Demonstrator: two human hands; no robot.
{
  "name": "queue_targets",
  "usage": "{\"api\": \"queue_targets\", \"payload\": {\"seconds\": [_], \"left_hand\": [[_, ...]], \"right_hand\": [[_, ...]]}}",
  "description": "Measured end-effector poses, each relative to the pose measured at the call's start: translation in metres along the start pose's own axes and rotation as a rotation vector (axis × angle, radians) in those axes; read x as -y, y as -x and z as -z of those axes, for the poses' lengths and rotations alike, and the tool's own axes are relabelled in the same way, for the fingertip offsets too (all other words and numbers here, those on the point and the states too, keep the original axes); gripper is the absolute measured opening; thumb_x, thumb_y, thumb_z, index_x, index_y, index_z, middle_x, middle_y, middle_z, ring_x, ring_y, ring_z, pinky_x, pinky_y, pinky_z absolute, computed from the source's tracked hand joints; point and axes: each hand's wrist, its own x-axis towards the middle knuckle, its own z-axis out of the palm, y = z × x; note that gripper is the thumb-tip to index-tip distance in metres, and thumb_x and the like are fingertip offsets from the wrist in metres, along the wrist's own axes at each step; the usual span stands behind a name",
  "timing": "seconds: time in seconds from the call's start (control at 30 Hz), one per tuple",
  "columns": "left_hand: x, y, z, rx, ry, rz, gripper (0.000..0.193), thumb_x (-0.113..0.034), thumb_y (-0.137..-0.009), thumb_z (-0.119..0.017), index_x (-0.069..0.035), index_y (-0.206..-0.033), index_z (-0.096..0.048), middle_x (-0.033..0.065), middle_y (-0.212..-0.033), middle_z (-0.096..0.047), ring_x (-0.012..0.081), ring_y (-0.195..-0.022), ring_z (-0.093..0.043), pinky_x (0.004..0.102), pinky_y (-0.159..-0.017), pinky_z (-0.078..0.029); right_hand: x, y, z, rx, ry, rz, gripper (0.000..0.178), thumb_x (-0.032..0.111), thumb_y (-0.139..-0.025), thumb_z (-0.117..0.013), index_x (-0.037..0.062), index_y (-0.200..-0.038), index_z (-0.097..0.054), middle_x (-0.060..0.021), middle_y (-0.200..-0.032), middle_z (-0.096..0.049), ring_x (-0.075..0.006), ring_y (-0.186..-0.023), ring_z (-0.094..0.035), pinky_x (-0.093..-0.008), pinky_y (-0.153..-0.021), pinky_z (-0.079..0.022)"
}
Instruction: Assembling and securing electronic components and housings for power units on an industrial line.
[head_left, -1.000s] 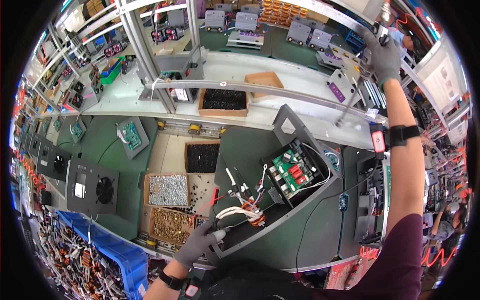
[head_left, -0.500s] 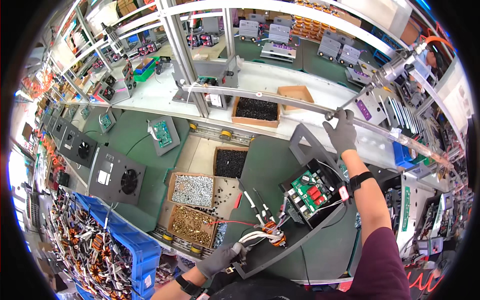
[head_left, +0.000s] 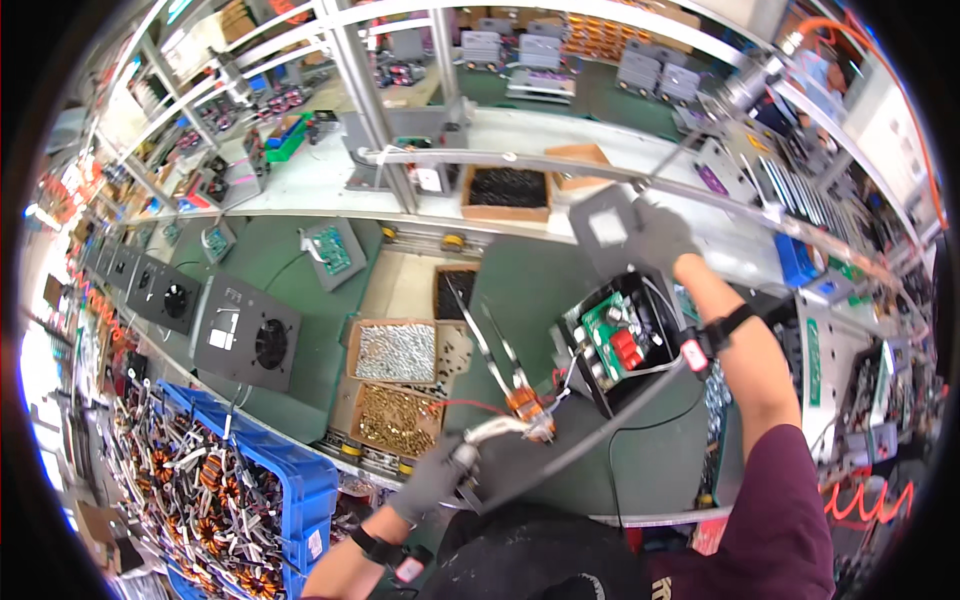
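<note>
My gloved left hand [head_left: 438, 478] is closed on the thick white cables of a coil [head_left: 530, 405] with orange windings, at the near end of a long dark metal chassis [head_left: 565, 458]. Bare silvery cable ends point away from me. Further along the chassis is a black-sided unit with a green circuit board [head_left: 605, 325] bearing red parts. At the far end an upright grey end panel [head_left: 590, 245] has a square opening. My gloved right hand [head_left: 660, 238] is closed at that panel's edge, its grip partly blurred. Just above its fingers ends the thin shaft of a hanging power screwdriver [head_left: 745, 90].
Left of the chassis stand boxes of silvery fasteners [head_left: 397, 350], brass-coloured fasteners [head_left: 395, 415] and black screws [head_left: 455, 290]. A blue crate [head_left: 300, 450] full of wired coils is at the lower left. A metal rail [head_left: 540, 168] crosses beyond my right hand.
The chassis with its board and end panel has shifted away from me, bringing the panel up to my right hand. My left hand has moved along with the cables, and the coil has turned.
</note>
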Motion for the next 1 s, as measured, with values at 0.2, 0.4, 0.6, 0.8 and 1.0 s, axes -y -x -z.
{"api": "queue_targets", "payload": {"seconds": [0.2,0.4,0.6,0.8,1.0], "left_hand": [[-0.017,-0.069,0.041,-0.293,-1.188,-0.757,0.022,-0.037,-0.082,-0.068,-0.016,-0.087,-0.065,0.0003,-0.086,-0.061,0.0231,-0.094,-0.059,0.0538,-0.095,-0.034],[0.005,-0.100,0.027,-0.162,-1.530,-0.689,0.019,-0.034,-0.078,-0.068,-0.022,-0.092,-0.063,-0.0037,-0.101,-0.057,0.0202,-0.118,-0.049,0.0599,-0.089,-0.032],[0.032,-0.134,-0.012,-0.180,-1.486,-0.822,0.020,-0.026,-0.083,-0.061,-0.019,-0.101,-0.060,0.0009,-0.111,-0.054,0.0252,-0.128,-0.043,0.0614,-0.092,-0.032],[0.016,-0.156,-0.054,-0.019,-1.307,-0.886,0.030,-0.019,-0.084,-0.059,-0.017,-0.114,-0.065,0.0017,-0.122,-0.055,0.0279,-0.134,-0.039,0.0591,-0.103,-0.035],[0.059,-0.076,-0.023,0.493,-1.490,-1.168,0.026,-0.023,-0.083,-0.061,-0.020,-0.107,-0.069,0.0003,-0.142,-0.050,0.0245,-0.142,-0.032,0.0534,-0.119,-0.013]], "right_hand": [[-0.090,0.211,-0.024,-0.626,-0.748,-0.280,0.027,0.010,-0.076,-0.065,-0.0014,-0.100,-0.058,-0.0108,-0.082,-0.062,-0.0156,-0.075,-0.057,-0.0316,-0.070,-0.049],[-0.067,0.417,-0.128,-0.673,-0.836,-0.656,0.021,0.003,-0.087,-0.061,-0.0009,-0.106,-0.054,-0.0085,-0.085,-0.059,-0.0160,-0.082,-0.057,-0.0313,-0.076,-0.047],[-0.098,0.485,-0.209,-0.280,-0.328,-1.016,0.031,0.021,-0.088,-0.065,-0.0023,-0.108,-0.063,-0.0178,-0.106,-0.069,-0.0310,-0.099,-0.066,-0.0368,-0.086,-0.049],[-0.110,0.485,-0.163,0.535,-0.742,-1.278,0.026,0.027,-0.089,-0.066,0.0013,-0.096,-0.067,-0.0114,-0.072,-0.068,-0.0212,-0.056,-0.064,-0.0358,-0.047,-0.049],[-0.034,0.411,-0.065,0.495,-0.794,-0.955,0.023,0.023,-0.094,-0.063,0.0012,-0.102,-0.063,-0.0057,-0.064,-0.062,-0.0139,-0.050,-0.059,-0.0282,-0.042,-0.046]]}}
